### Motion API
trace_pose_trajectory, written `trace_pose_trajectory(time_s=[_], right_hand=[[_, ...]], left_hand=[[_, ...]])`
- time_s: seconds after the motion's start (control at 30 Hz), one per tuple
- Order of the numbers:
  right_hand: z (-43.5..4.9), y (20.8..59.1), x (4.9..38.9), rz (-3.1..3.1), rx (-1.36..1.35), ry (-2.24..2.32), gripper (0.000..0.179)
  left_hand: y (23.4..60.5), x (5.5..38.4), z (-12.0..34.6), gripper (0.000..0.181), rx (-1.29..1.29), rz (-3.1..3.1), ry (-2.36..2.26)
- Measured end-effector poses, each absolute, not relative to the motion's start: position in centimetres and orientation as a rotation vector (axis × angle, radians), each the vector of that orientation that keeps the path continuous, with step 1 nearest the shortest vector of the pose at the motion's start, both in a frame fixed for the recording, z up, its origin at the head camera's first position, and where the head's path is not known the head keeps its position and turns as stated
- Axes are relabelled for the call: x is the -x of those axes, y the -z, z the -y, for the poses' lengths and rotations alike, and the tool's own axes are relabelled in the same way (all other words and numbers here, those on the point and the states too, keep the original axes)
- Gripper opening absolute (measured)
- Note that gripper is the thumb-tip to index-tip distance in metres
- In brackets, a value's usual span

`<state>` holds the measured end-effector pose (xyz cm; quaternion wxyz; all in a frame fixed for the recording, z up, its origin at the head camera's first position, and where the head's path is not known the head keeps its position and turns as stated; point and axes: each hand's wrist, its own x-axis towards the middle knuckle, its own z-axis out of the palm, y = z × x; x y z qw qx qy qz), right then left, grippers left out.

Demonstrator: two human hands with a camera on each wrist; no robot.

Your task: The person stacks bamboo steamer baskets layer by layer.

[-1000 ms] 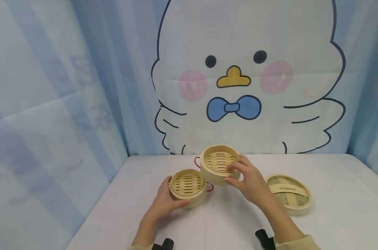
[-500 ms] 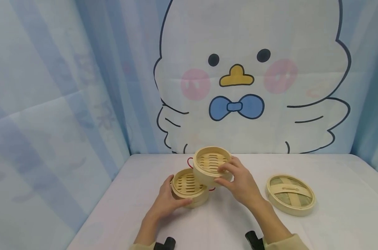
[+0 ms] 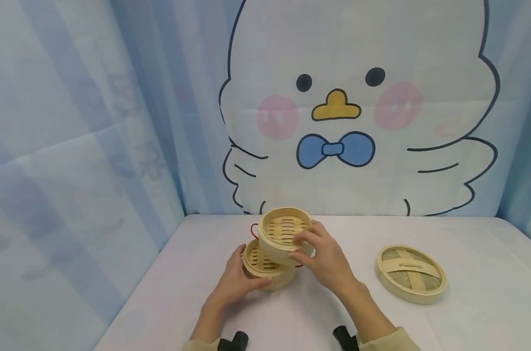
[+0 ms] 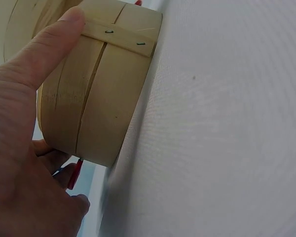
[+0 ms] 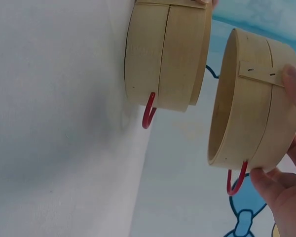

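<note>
A round bamboo steamer basket (image 3: 284, 279) with a slatted floor stands on the white tabletop. My left hand (image 3: 234, 282) holds it around the side, with the thumb along its near wall in the left wrist view. My right hand (image 3: 324, 258) grips a second bamboo steamer basket (image 3: 271, 247) by its right side, raised over the first. In the right wrist view a gap separates the held basket (image 5: 251, 108) from the lower basket (image 5: 163, 54). Each basket shows a red loop handle there. The upper one partly covers the lower one's slats in the head view.
A round bamboo steamer lid (image 3: 412, 274) with crossed strips lies on the table (image 3: 476, 302) to the right. Behind the table hangs a curtain (image 3: 348, 190) with a cartoon bird, and another curtain (image 3: 72, 195) is at the left.
My right hand has carried the upper basket leftward, so that it overlaps more of the lower basket. The left hand keeps its hold on the lower basket; the head view has shifted slightly.
</note>
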<state>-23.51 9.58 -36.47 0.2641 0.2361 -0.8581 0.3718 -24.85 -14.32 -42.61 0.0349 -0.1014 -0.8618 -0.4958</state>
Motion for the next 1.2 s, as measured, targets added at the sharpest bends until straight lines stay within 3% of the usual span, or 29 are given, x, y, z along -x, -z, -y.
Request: trace_pose_trajectory(time_s=[0.2,0.57,1.2], right_hand=[[-8.5,36.4,23.5,2.326,-0.682,-1.033,0.030],[-7.4,36.8,23.7,2.337,-0.737,-1.050,0.030],[-6.4,37.7,23.6,2.325,-0.748,-1.019,0.029]], left_hand=[[42.5,25.0,14.3,0.109,0.372,2.610,1.538],[42.6,25.2,14.2,0.114,0.373,2.609,1.538],[43.0,25.2,14.5,0.105,0.454,2.541,1.533]])
